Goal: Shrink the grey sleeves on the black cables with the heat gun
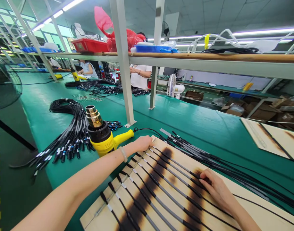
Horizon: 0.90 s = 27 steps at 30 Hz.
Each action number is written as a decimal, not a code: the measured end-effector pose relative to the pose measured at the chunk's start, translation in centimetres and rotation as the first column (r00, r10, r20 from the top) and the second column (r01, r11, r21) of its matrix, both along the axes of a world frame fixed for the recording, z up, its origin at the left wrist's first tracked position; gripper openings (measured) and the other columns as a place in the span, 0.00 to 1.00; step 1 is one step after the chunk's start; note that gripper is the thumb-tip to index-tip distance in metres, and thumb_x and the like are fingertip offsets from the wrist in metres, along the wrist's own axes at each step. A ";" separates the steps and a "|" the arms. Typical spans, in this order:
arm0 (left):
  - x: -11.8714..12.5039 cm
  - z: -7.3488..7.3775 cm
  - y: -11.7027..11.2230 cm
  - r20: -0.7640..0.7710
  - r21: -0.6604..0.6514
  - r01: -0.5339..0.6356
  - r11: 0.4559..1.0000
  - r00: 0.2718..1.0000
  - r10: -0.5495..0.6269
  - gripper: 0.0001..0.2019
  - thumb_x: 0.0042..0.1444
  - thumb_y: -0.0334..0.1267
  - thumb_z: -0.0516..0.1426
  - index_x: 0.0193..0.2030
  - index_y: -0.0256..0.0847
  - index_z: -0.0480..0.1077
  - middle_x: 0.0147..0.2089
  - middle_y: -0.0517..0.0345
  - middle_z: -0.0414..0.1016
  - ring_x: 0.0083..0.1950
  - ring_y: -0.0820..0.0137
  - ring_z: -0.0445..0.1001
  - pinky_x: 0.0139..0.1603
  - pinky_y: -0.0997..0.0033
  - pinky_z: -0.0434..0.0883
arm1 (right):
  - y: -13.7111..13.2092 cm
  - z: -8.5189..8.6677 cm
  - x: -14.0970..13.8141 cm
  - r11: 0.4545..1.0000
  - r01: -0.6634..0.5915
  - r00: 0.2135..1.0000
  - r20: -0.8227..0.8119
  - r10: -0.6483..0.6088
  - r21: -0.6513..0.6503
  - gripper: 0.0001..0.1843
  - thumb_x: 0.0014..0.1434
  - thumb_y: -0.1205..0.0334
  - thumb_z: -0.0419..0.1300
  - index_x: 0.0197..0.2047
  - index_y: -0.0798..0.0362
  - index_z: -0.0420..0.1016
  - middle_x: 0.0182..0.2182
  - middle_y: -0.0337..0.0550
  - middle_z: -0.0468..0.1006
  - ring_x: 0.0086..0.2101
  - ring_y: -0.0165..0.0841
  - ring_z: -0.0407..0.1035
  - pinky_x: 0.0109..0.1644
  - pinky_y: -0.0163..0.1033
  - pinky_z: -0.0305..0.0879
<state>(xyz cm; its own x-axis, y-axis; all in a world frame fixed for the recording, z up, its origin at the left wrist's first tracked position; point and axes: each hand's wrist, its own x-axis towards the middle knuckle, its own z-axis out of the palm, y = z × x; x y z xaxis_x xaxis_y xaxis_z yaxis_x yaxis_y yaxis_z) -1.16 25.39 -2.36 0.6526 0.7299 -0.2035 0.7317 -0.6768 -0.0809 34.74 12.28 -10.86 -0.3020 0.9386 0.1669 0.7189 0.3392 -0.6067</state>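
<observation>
Several black cables with grey sleeve sections (169, 181) lie side by side across a scorched wooden board (101, 221). Their plug ends sit along a strip at the board's left edge. My left hand (145, 143) is closed at the far corner of the board, on the end of the farthest cable; its fingertips are partly hidden. Further along that same cable, my right hand (215, 186) pinches it between thumb and fingers, over the right-hand scorch mark. A yellow heat gun (103, 141) stands nozzle up just beyond my left forearm.
A bundle of cables (72, 128) hangs partly over the bench's left edge. More loose cables (209, 157) lie behind the board. A white post (122, 64) rises from the green bench (185, 115), carrying a shelf. Another scorched board (269, 138) lies at right. People sit further back.
</observation>
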 end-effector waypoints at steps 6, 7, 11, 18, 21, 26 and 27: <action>0.8 1.6 -0.4 -0.024 0.003 -0.053 0.999 0.998 0.053 0.22 0.51 0.21 0.51 0.49 0.45 0.72 0.41 0.50 0.72 0.43 0.61 0.70 0.31 0.73 0.63 | 2.6 0.0 1.7 0.981 0.179 0.984 0.010 -0.180 0.076 0.13 0.57 0.54 0.49 0.36 0.52 0.69 0.29 0.43 0.74 0.29 0.34 0.69 0.32 0.38 0.66; 1.0 1.7 -0.3 -0.025 0.016 -0.066 0.998 0.997 0.066 0.22 0.50 0.21 0.51 0.49 0.43 0.72 0.42 0.49 0.72 0.44 0.60 0.70 0.31 0.73 0.63 | 3.3 -0.2 2.2 0.968 0.224 0.973 0.019 -0.228 0.116 0.13 0.56 0.55 0.49 0.36 0.53 0.70 0.31 0.46 0.75 0.31 0.35 0.70 0.35 0.40 0.67; 2.2 1.6 -0.1 -0.009 0.041 -0.099 0.994 0.995 0.099 0.17 0.53 0.22 0.49 0.45 0.39 0.73 0.42 0.47 0.72 0.44 0.60 0.70 0.34 0.71 0.65 | 5.6 -1.2 3.6 0.938 0.300 0.947 0.067 -0.315 0.175 0.14 0.53 0.60 0.49 0.35 0.56 0.72 0.35 0.53 0.75 0.38 0.42 0.70 0.43 0.47 0.66; 3.7 1.0 0.0 0.029 0.089 -0.083 0.993 0.996 0.081 0.12 0.56 0.25 0.49 0.34 0.37 0.73 0.40 0.49 0.72 0.44 0.62 0.71 0.38 0.69 0.67 | 6.6 -0.8 2.9 0.951 0.238 0.956 0.127 -0.265 0.196 0.11 0.54 0.62 0.49 0.27 0.50 0.71 0.31 0.49 0.73 0.36 0.42 0.67 0.35 0.44 0.64; 3.8 0.9 0.2 0.070 0.095 -0.105 0.990 0.993 0.099 0.13 0.56 0.26 0.48 0.36 0.39 0.74 0.41 0.51 0.72 0.46 0.63 0.71 0.41 0.69 0.68 | 6.3 -0.1 2.9 0.948 0.246 0.960 0.085 -0.267 0.200 0.09 0.54 0.61 0.48 0.27 0.50 0.67 0.30 0.48 0.73 0.33 0.39 0.68 0.34 0.43 0.65; 3.9 0.5 1.1 0.175 0.092 -0.129 0.987 0.978 0.111 0.16 0.56 0.26 0.48 0.44 0.41 0.74 0.43 0.52 0.73 0.47 0.65 0.70 0.44 0.70 0.68 | 3.7 0.2 2.8 0.951 0.286 0.958 -0.071 -0.279 0.121 0.11 0.56 0.55 0.49 0.38 0.51 0.65 0.29 0.43 0.75 0.30 0.34 0.72 0.35 0.38 0.70; 4.1 0.3 1.3 0.183 0.088 -0.124 0.988 0.977 0.106 0.16 0.55 0.26 0.48 0.43 0.41 0.74 0.42 0.52 0.73 0.46 0.65 0.70 0.45 0.70 0.68 | 3.1 0.1 2.5 0.957 0.282 0.954 -0.121 -0.273 0.069 0.14 0.55 0.54 0.50 0.41 0.52 0.66 0.29 0.43 0.76 0.30 0.34 0.73 0.36 0.38 0.70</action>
